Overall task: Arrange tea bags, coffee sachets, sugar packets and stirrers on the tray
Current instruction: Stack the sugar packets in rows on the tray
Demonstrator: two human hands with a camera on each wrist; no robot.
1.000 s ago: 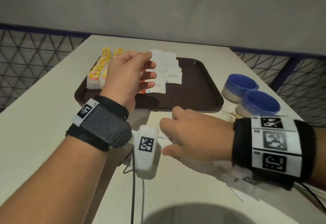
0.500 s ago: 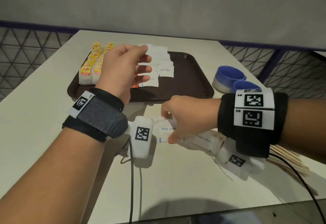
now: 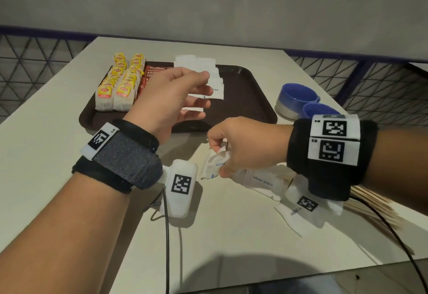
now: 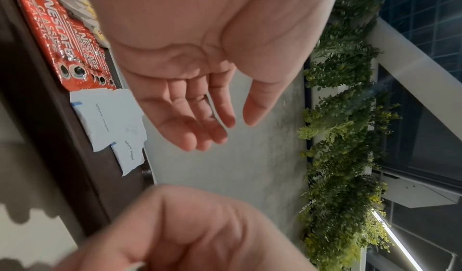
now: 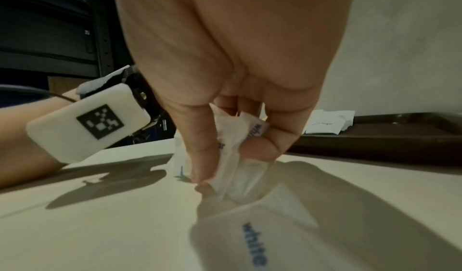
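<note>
A brown tray (image 3: 243,99) holds yellow-tagged tea bags (image 3: 115,89), red coffee sachets (image 3: 148,73) and white sugar packets (image 3: 196,64). My left hand (image 3: 201,89) hovers over the tray's sugar packets (image 4: 107,121). In the left wrist view its palm is bare and its fingers (image 4: 200,137) are relaxed. In front of the tray my right hand (image 3: 220,157) pinches a bunch of crumpled sugar packets (image 5: 230,137) between thumb and fingers, their lower ends just at the table. More sugar packets (image 3: 261,181) lie under that hand. Wooden stirrers (image 3: 375,205) lie at the right, partly hidden by the wrist.
Two blue bowls (image 3: 296,96) stand on the table right of the tray. A white tagged camera unit (image 3: 180,187) hangs from my left wrist with its cable trailing toward the table's near edge. Mesh railing runs behind the table on both sides.
My right hand has closed on sugar packets on the table and begun raising them. The left hand has stayed over the tray, fingers loose.
</note>
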